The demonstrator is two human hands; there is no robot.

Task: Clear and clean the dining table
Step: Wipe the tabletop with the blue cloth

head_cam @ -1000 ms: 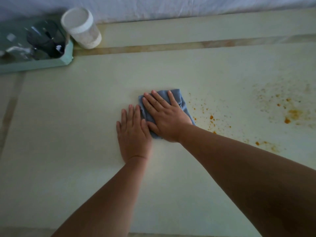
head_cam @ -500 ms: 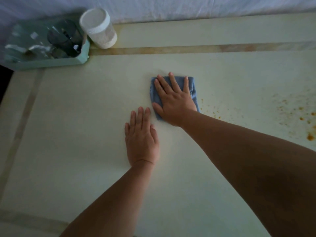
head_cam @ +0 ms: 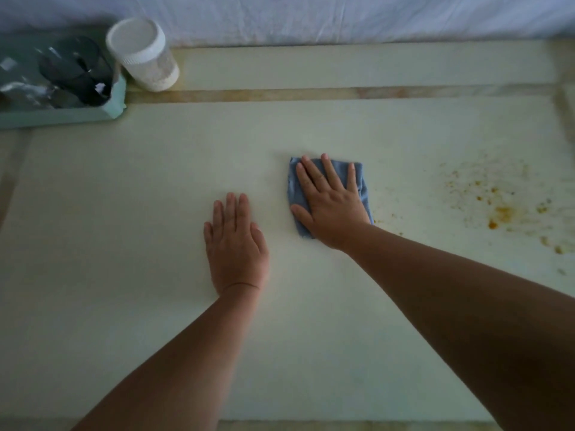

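Note:
A folded blue cloth (head_cam: 294, 188) lies flat on the pale dining table (head_cam: 124, 213), just right of centre. My right hand (head_cam: 331, 206) presses down on it with straight, spread fingers and covers most of it. My left hand (head_cam: 235, 244) rests flat on the bare table, a hand's width to the left of the cloth and a little nearer to me, holding nothing. Orange-brown food stains (head_cam: 501, 213) speckle the table to the right of the cloth, with finer specks close to the cloth's right edge.
A light green tray (head_cam: 115, 112) with a dark glass and clear items stands at the back left. Next to it is a white-lidded jar (head_cam: 143, 54). A white cloth (head_cam: 342, 17) hangs along the far edge.
My right hand has slid the cloth to the right, away from my left hand. My left hand has stayed flat on the table.

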